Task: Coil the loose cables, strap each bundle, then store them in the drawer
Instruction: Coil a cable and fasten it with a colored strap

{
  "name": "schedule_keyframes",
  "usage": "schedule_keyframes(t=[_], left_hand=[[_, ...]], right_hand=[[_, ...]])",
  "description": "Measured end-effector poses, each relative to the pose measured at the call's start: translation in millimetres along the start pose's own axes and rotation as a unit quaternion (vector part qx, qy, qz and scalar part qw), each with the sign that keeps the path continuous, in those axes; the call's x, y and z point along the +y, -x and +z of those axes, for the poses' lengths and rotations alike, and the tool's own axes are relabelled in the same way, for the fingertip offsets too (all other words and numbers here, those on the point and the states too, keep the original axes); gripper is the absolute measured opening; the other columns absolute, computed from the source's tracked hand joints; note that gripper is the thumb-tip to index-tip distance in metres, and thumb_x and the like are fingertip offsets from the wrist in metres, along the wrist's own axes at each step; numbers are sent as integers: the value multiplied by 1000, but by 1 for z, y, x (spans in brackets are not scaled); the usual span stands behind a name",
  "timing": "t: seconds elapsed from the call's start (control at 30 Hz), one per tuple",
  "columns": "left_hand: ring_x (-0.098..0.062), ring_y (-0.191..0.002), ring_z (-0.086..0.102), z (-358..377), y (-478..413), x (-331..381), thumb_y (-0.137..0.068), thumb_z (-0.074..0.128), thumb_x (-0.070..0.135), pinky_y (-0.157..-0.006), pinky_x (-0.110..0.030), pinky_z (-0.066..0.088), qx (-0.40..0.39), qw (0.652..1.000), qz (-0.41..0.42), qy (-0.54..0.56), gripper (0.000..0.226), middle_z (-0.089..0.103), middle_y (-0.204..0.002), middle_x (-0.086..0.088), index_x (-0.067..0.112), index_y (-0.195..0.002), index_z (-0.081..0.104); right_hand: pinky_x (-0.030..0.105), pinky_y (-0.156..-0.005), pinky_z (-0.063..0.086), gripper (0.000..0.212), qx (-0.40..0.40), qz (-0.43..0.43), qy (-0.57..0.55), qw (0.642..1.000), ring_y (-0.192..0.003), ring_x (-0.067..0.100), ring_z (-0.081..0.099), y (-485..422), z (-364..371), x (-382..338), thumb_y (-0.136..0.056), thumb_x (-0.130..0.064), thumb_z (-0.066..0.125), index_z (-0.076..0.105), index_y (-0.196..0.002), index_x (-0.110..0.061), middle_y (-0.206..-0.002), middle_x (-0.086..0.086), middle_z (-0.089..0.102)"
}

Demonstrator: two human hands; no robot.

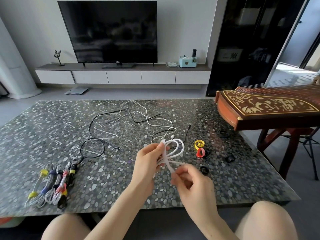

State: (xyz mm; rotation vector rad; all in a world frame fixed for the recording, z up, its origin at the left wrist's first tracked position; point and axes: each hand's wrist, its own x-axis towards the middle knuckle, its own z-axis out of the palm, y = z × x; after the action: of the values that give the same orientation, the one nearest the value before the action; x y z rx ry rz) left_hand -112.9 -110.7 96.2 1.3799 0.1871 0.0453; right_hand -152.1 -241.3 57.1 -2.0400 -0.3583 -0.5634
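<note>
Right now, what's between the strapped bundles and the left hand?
Head view: only bare table between the strapped bundles and the left hand, which grips the white coil. The loose cables lie just behind that stretch.

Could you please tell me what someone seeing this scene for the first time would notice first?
Front and centre, the left hand grips a coiled white cable while the right hand pinches a white strap crossing it. Behind them a tangle of loose black and white cables sprawls across the table, and a row of strapped bundles lies at its near left.
</note>
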Motion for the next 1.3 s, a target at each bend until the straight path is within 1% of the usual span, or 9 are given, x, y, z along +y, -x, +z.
schedule_keyframes(t=[0.13, 0.23, 0.4, 0.47, 0.57, 0.73, 0.87, 1.0, 1.3], left_hand=[[-8, -51, 44, 2, 3, -2, -91, 60, 26, -48, -18, 35, 10, 1000, 1, 0, 25, 50, -57, 3, 8, -77, 71], [-10, -57, 46, 2, 5, -5, -90, 61, 22, -53, -20, 37, 13, 999, 22, -21, 21, 52, -61, 3, 15, -71, 68], [-10, -55, 42, 0, 9, -3, -89, 61, 19, -45, -14, 33, -29, 998, 42, -27, 23, 49, -63, -2, 18, -65, 61], [-10, -53, 42, -1, 11, -1, -85, 63, 17, -43, -12, 31, -68, 996, 44, -30, 22, 49, -64, -4, 17, -63, 59], [-5, -46, 41, -3, 15, 5, -74, 65, 21, -41, -10, 29, -131, 990, 47, -28, 18, 51, -57, 1, 19, -58, 58], [-11, -54, 54, -6, 23, 8, -78, 62, 29, -56, -17, 41, -190, 974, 93, -83, 23, 59, -59, -1, 21, -57, 63], [-16, -56, 41, -6, 27, 3, -76, 61, 47, -56, -27, 31, -167, 963, 140, -160, 31, 47, -57, -4, 23, -56, 56], [-10, -52, 35, -9, 26, 0, -80, 58, 39, -54, -28, 26, -136, 951, 164, -224, 29, 42, -52, 8, 26, -55, 53], [-8, -49, 37, -10, 23, -3, -80, 56, 41, -53, -29, 29, -107, 939, 176, -276, 27, 45, -50, 10, 25, -58, 55]], right_hand=[[21, -49, 48, 9, -12, 45, -34, 998, -53, 2, 62, 7, 0, 2, -82, -40, 62, 58, -83, -32, -68, -19, 69], [15, -54, 47, 10, -26, 101, -57, 993, -61, 2, 65, 13, -1, 8, -80, -33, 71, 61, -79, -34, -69, -17, 70], [22, -63, 48, 12, -55, 275, -219, 935, -68, 6, 64, 14, 2, 17, -67, -35, 81, 73, -77, -33, -72, -6, 71], [19, -60, 48, 21, -60, 281, -252, 924, -69, 7, 63, 10, 1, 20, -62, -40, 79, 74, -80, -33, -75, -4, 70], [18, -47, 40, 6, -110, 255, -284, 918, -54, 13, 52, -5, -10, 25, -79, -14, 74, 73, -78, -20, -64, 1, 64], [20, -60, 52, 11, -167, 256, -392, 868, -64, 16, 65, -32, -29, 18, -83, -19, 65, 73, -82, -12, -75, 9, 70], [23, -60, 54, 19, -150, 219, -321, 909, -68, 20, 69, -49, -36, 4, -87, -13, 65, 57, -103, -12, -78, 11, 73], [21, -59, 54, 1, -174, 206, -263, 926, -68, 21, 71, -57, -45, -8, -90, -6, 61, 61, -88, -6, -75, 10, 73], [20, -50, 46, 8, -136, 207, -187, 951, -53, 7, 57, -57, -46, -16, -82, -12, 71, 70, -75, -11, -64, 3, 68]])
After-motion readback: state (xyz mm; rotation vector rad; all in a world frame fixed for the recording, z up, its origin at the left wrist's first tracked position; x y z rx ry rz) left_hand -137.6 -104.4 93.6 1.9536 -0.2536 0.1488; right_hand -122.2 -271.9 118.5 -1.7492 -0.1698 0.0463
